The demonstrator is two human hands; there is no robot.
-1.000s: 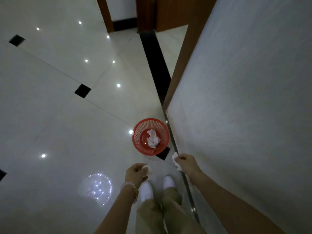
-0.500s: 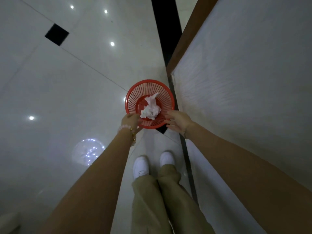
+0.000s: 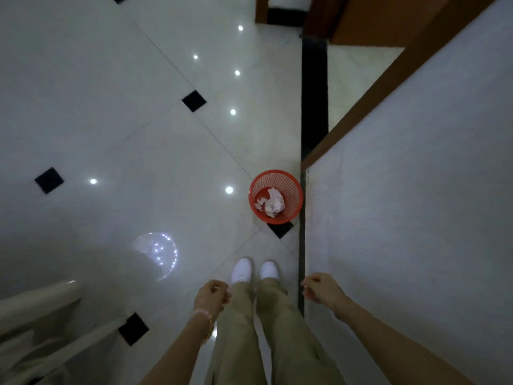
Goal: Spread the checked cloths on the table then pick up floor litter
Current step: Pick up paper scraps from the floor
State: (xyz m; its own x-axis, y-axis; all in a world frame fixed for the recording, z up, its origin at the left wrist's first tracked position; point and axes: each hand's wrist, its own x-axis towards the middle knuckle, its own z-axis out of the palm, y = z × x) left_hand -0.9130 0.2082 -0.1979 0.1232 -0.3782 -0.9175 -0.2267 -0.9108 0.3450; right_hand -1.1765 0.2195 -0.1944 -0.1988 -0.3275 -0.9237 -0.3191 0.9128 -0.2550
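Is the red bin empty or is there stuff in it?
Not empty. The red bin stands upright by the wall, and crumpled white paper lies at its bottom, well below the rim.

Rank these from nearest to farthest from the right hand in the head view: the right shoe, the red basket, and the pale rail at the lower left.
From the right hand:
1. Right shoe, just to its left.
2. Red basket, ahead by the wall.
3. Pale rail, far across at the lower left.

Left hand (image 3: 211, 295), right hand (image 3: 322, 289) loosely curled, empty
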